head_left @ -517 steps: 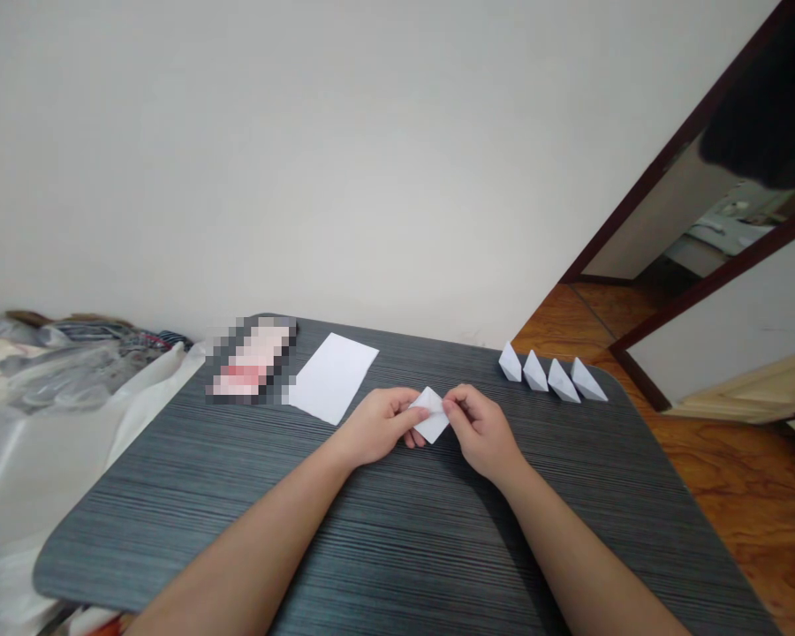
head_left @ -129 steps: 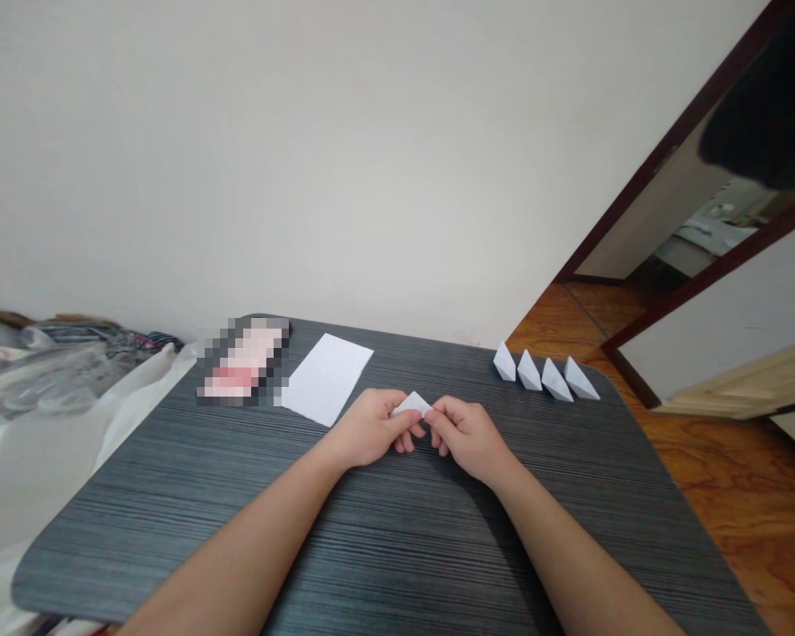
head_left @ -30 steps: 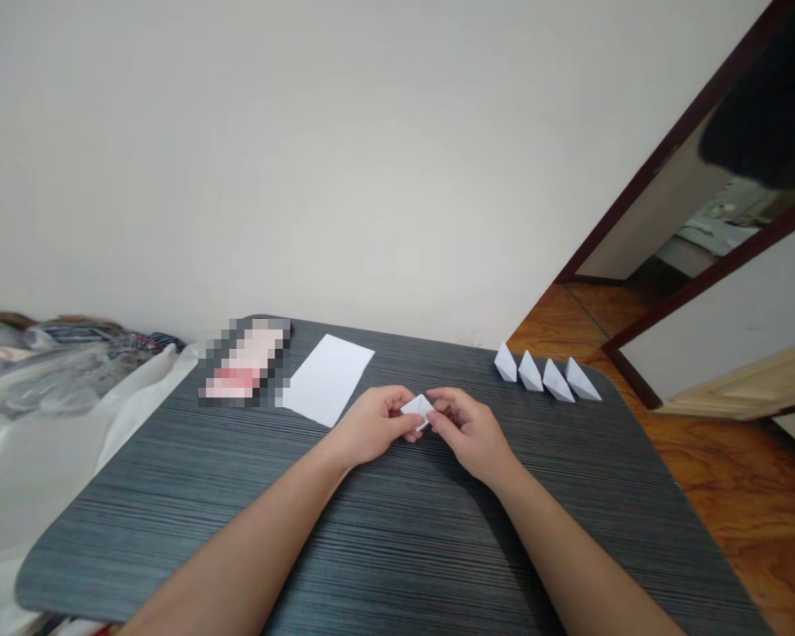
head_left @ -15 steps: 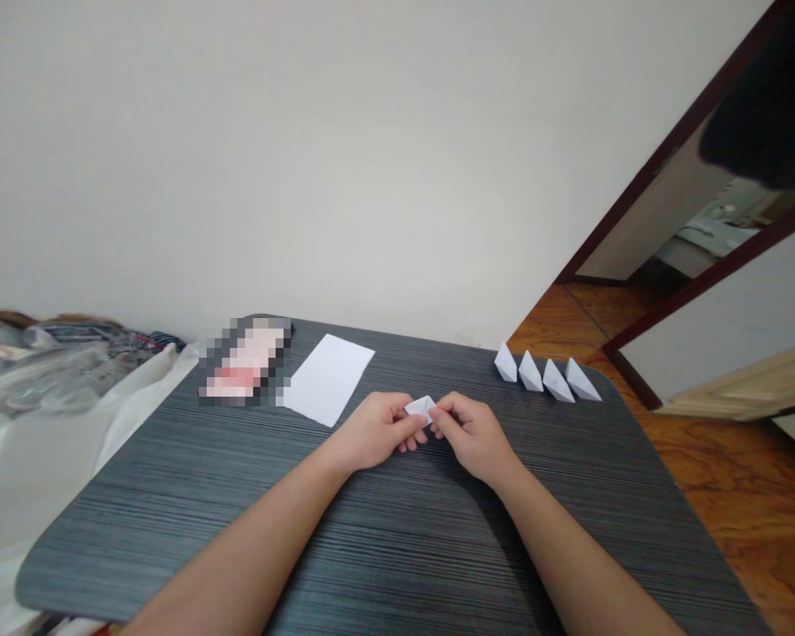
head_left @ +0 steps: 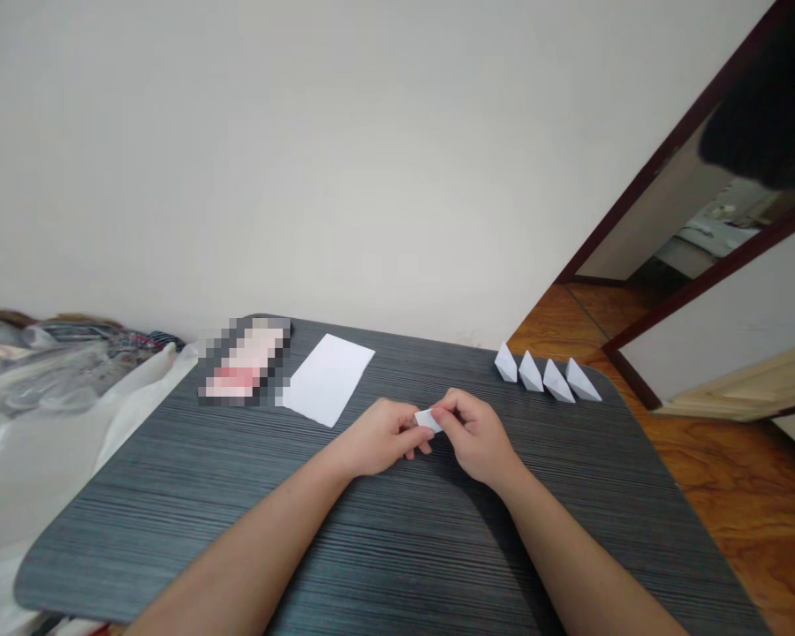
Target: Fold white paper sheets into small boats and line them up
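A small folded piece of white paper (head_left: 427, 420) is pinched between both hands above the dark table (head_left: 192, 512). My left hand (head_left: 382, 437) grips its left side, thumb on top and fingers beneath. On the right side, the thumb and forefinger of my right hand (head_left: 472, 433) cover the paper's edge. Beyond my left hand lies a flat white sheet of paper (head_left: 329, 380). Several folded white paper shapes with pointed tips, such as the leftmost paper shape (head_left: 505, 363), stand in a row to the right.
A blurred-out pink and white item (head_left: 245, 358) lies at the table's far left. Plastic-covered bundles (head_left: 99, 362) adjoin the left edge. Behind the table rises a pale wall (head_left: 344, 177); a wooden floor (head_left: 722, 477) and doorway are on the right.
The folded paper has turned and shifted slightly right; its pointed top no longer shows. My left hand moved a little right, and my right fingers now cover more of the paper.
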{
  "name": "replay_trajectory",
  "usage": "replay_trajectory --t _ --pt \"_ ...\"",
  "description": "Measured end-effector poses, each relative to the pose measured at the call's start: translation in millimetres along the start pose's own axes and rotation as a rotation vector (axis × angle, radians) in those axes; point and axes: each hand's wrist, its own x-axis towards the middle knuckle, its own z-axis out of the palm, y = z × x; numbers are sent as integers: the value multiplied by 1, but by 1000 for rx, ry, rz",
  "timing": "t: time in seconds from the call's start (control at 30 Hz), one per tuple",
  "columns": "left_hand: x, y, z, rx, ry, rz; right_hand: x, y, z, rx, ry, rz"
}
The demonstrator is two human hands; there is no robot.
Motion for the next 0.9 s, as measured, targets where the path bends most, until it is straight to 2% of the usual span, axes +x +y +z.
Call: replay_trajectory --t 0.2,0.4,0.57,0.9 --pt "-1 -1 0 -57 15 -50 -1 5 4 117 -31 53" --pt "2 -5 1 -103 66 -32 -1 3 0 -7 -41 51" --pt "2 -3 1 -63 191 36 1 -1 -3 -81 -111 24" --pt "1 -7 0 42 192 4 3 2 1 -84 -72 -35"
